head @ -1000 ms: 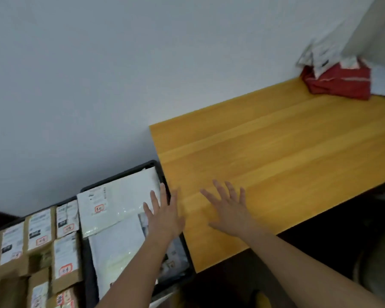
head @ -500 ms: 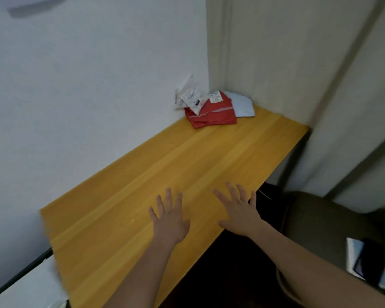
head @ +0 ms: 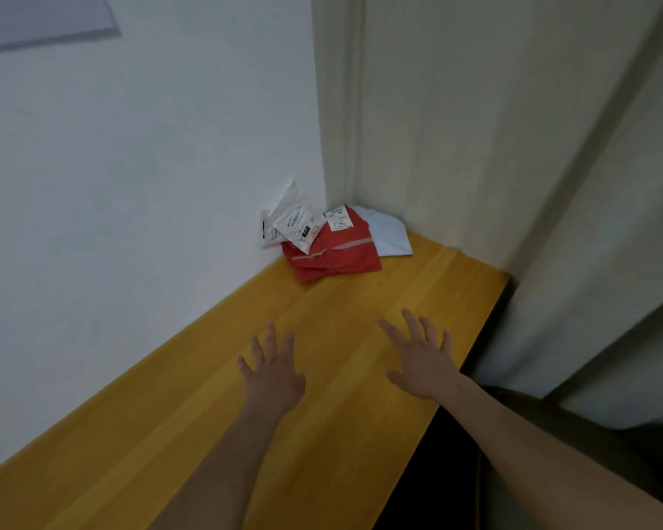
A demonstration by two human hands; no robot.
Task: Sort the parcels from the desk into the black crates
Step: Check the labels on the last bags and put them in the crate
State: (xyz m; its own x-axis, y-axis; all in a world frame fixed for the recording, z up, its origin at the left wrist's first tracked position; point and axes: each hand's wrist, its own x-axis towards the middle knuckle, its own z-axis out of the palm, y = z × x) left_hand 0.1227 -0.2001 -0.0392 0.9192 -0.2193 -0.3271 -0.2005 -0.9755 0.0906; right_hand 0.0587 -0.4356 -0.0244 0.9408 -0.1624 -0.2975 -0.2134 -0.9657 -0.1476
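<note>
A plain indoor room, likely a home or small office corner used for handling mail. A yellow wooden surface (head: 322,376) runs along a bare white wall (head: 131,185) into a corner with cream panelling (head: 475,128). A small heap of labelled parcels (head: 330,242) lies in that corner.

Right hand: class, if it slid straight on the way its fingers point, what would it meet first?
Probably bare desk, then the pale parcel beside the red parcel; the right hand is open, though depth is unclear.
</note>
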